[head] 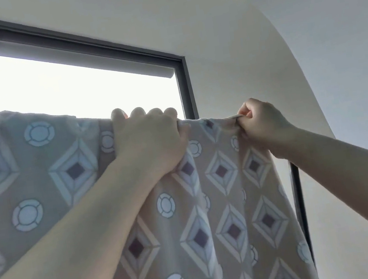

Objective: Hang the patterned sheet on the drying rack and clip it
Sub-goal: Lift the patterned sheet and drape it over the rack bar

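The patterned sheet (228,205) hangs in front of the window (71,85), draped from far left over a support hidden beneath it. The left hand (151,140) grips its top fold, fingers curled over; just right, the right hand (263,123) pinches the top edge

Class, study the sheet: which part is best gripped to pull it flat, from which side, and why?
Grip the sheet along its top fold, from the near side with fingers hooked over. The fold is where the cloth is held up; below that it hangs loose. The left hand curls over the fold; the right hand pinches it nearer the right edge.
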